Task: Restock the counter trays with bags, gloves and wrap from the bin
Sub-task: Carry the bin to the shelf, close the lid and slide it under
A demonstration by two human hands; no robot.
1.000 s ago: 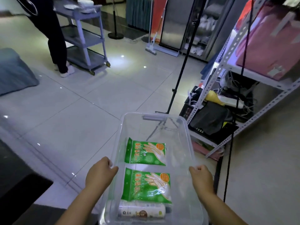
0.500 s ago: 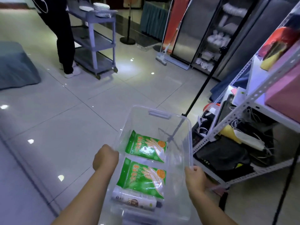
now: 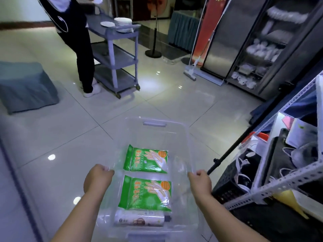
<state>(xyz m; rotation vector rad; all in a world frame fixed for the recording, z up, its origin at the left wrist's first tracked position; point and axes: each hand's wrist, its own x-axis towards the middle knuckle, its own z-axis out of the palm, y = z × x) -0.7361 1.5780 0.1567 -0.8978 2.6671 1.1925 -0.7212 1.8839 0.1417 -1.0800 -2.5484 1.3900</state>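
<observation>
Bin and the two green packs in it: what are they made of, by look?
The bin: probably rigid clear plastic, glossy; floor tiles show through its walls. The far green pack and near green pack: seemingly thin printed plastic film, shiny; glare patches and soft wrinkles on both.

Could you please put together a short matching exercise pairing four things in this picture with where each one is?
Things:
1. stack of plates
2. roll of wrap
3. left hand
4. far glove pack

Places:
A. at the near end of the bin
B. on the top shelf of the cart
C. mid-bin, just beyond the near glove pack
D. gripping the bin's left rim

Pairs: 1-B, 2-A, 3-D, 4-C
</observation>
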